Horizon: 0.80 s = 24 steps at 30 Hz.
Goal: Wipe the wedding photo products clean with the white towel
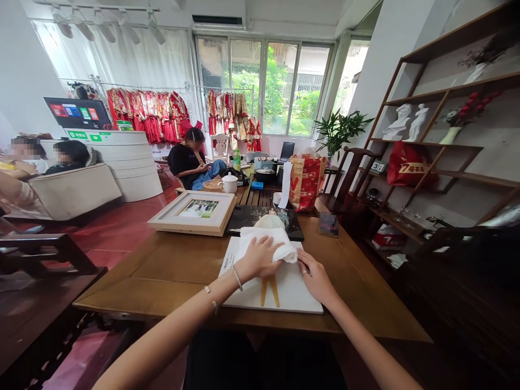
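Note:
A white board [244, 292] with two tan strips [270, 292] on its face lies flat at the near edge of the brown table. My left hand [262, 257] rests palm down on a folded white cloth [260, 238] over the board, its fingers spread. At the board's right edge, my right hand [316, 279] has its fingers bent around the edge, close to the cloth's right end. Past the cloth are a pale rounded thing [270, 221] I cannot identify and a dark panel [239, 216] with a floral picture.
On the brown table [154, 271], a framed photo [190, 211] lies to the left. Behind it stand a white lidded cup [229, 183], a black pot [265, 174] and a red patterned bag [306, 181]. A person [195, 160] sits across; wooden shelves [426, 143] rise on the right.

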### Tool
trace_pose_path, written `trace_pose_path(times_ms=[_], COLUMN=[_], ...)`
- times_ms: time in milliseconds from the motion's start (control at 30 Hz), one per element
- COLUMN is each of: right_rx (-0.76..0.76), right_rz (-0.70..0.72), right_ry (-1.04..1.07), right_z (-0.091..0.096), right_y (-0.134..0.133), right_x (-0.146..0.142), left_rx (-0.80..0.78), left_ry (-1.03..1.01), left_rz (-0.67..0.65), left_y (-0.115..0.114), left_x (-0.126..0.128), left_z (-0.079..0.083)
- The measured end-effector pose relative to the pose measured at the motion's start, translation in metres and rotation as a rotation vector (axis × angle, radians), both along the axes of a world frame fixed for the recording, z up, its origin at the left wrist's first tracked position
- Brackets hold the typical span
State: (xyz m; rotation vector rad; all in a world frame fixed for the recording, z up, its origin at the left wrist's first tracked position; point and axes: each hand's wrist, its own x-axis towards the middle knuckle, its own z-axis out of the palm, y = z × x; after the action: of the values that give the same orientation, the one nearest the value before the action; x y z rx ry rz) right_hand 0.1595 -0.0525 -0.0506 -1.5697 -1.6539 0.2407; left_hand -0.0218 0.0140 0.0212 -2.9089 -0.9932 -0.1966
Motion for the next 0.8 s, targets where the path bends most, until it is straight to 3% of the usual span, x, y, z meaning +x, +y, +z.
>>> trace_pose_path(times_ms=[267,433,633,700,800], right_rx=[0.006,0.010,0.001,-0.004,-0.006], right_rz=[-0.023,-0.026,-0.034,-0.035,-0.036], right_ry=[0.007,0.005,-0.022,-0.025,-0.024], right_z=[-0.004,-0.007,-0.004,-0.001,0.002], right_y=[-0.002,0.002,0.005,0.003,-0.001], right_x=[0.003,0.005,0.005,0.005,0.005], left_rx=[-0.030,-0.069,-0.110,-0.119,-0.108], left_ry=[-0.033,-0.039,-0.052,-0.048,-0.023], left_rz=[0.069,0.068,-0.027,-0.026,-0.014], left_y=[-0.002,-0.031,-0.080,-0.080,-0.062], left_x=[-0.056,-0.085,-0.093,-0.091,-0.084], left_z=[-0.015,-0.024,-0.019,-0.015,-0.010])
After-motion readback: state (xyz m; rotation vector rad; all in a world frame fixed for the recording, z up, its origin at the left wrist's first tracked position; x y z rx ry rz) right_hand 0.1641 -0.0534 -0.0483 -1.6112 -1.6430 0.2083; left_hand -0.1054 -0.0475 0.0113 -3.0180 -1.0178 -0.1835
